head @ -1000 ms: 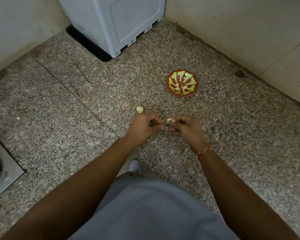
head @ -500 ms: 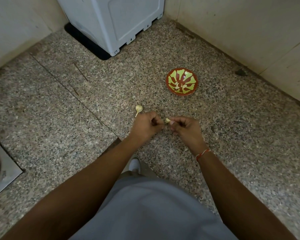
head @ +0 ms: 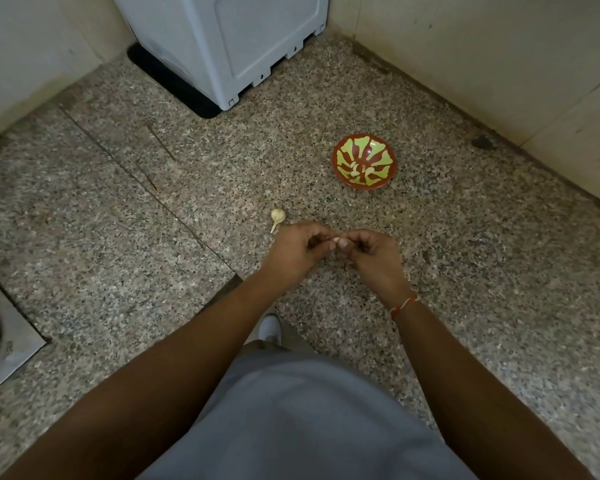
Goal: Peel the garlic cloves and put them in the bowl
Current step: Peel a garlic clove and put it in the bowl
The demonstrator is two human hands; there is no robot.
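Observation:
My left hand (head: 297, 249) and my right hand (head: 373, 254) meet fingertip to fingertip above the speckled floor. Between them they pinch one small pale garlic clove (head: 335, 240), mostly hidden by the fingers. A garlic bulb with a short stem (head: 277, 217) lies on the floor just left of my left hand. The red bowl with a green pattern (head: 381, 150) sits farther back and to the right. Several peeled cloves (head: 358, 168) rest in its centre.
A grey appliance (head: 229, 46) stands at the back on a dark mat. Walls run along the left and right, meeting the floor close behind the bowl. A metal-edged drain (head: 4, 344) sits at the left border. My white shoe (head: 270, 328) shows between my arms.
My hands have closed together, so the clove that showed in a gap between them is now nearly covered. The view has tilted slightly, and the garlic bulb beside my left hand is plainer to see.

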